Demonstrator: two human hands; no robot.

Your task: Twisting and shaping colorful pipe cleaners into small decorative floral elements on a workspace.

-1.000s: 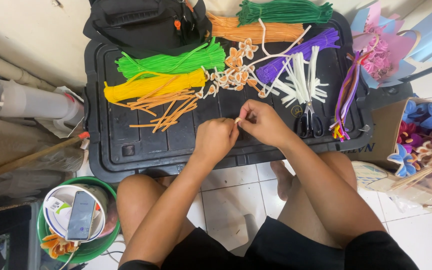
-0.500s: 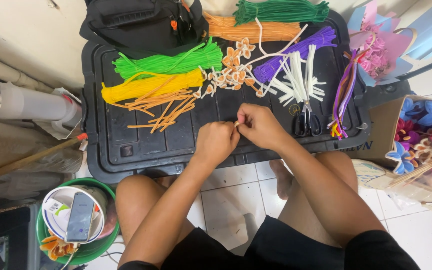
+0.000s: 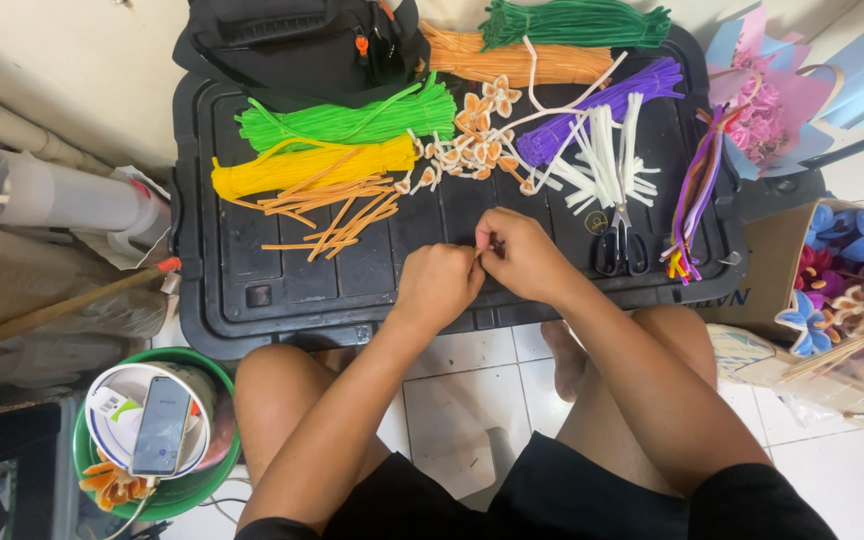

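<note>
My left hand [image 3: 439, 285] and my right hand [image 3: 522, 252] meet over the front of a black plastic lid [image 3: 252, 300]. Together they pinch a small pale pipe-cleaner piece [image 3: 485, 248] between the fingertips; most of it is hidden. Just beyond the hands lie several short orange pipe-cleaner pieces [image 3: 337, 215] and a cluster of small orange-and-white pipe-cleaner flowers [image 3: 467, 145]. Black scissors [image 3: 620, 248] rest right of my right hand.
Bundles of pipe cleaners lie on the lid: green [image 3: 352, 122], yellow [image 3: 302, 168], orange [image 3: 512, 62], dark green [image 3: 572, 22], purple [image 3: 602, 110], white [image 3: 602, 160]. A black bag [image 3: 302, 45] sits behind. A phone [image 3: 160, 425] rests in a green bucket at left. Finished flowers [image 3: 852, 275] fill a box at right.
Both hands stay together at the same spot, with only small finger movements on the piece. The view has shifted slightly.
</note>
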